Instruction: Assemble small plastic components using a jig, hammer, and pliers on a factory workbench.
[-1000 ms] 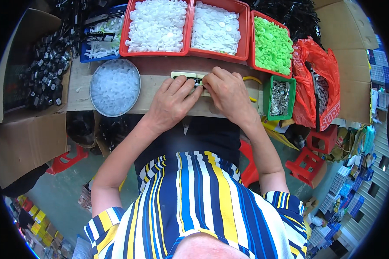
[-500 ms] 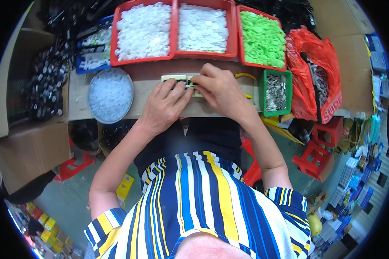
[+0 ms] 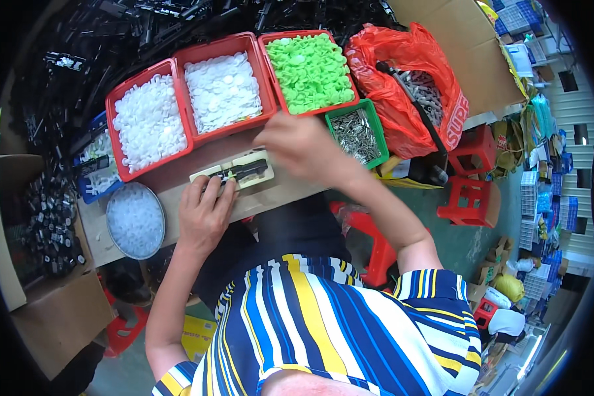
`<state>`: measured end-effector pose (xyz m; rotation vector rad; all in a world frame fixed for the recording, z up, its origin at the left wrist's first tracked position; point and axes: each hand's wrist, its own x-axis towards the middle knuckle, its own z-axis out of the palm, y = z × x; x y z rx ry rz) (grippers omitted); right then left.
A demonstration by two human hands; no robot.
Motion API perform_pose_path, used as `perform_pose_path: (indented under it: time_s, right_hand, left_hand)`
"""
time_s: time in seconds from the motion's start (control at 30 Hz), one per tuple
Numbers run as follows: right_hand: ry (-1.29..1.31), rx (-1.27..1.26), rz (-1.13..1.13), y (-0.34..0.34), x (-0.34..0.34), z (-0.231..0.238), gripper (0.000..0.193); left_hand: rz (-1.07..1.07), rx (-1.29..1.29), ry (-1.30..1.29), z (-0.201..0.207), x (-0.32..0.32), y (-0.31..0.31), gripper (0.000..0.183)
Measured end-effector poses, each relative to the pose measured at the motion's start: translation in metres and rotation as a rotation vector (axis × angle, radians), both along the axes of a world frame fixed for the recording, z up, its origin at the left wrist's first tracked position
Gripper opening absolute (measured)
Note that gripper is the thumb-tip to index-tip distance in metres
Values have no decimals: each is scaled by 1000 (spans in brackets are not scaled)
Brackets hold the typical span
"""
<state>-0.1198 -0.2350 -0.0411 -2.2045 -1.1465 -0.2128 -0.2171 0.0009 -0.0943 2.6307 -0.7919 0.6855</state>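
Note:
On the work table lies a cream block (image 3: 250, 158) with a long black plastic part (image 3: 249, 170) set in its hollow. A small bright green piece (image 3: 230, 174) shows at the black part, beside my fingertips. My left hand (image 3: 206, 212) has its fingers bent over the left end of the block, pinching the black part there. Just beyond the block, my right hand (image 3: 298, 146) is off the part, between the block and the green tray (image 3: 380, 137) of small metal pins. Motion smears its fingers, so whether they hold anything is unclear.
Red bins of white caps (image 3: 190, 142), white discs (image 3: 268, 92) and green plastic pieces (image 3: 355, 89) line the far side. A round dish (image 3: 163, 231) of translucent pieces stands left. Right is a red bag (image 3: 369, 59) of grey parts. Black parts (image 3: 145, 30) are piled behind.
My right hand has lifted off the block, moving toward the bins and green tray. My left hand stays at the block. The whole view has turned, and more of the black part now shows.

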Motion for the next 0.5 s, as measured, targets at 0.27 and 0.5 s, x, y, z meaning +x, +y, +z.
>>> perform_pose_path:
  time_s: [0.27,0.5]
  right_hand:
    - [2,-283,-988,-193,87,27,29]
    - [39,-432,-1073,-281,127,-2,46]
  left_hand:
    - [44,-38,67,12,-9,3,32]
    - [75,-246,179,38,-5,22,26]
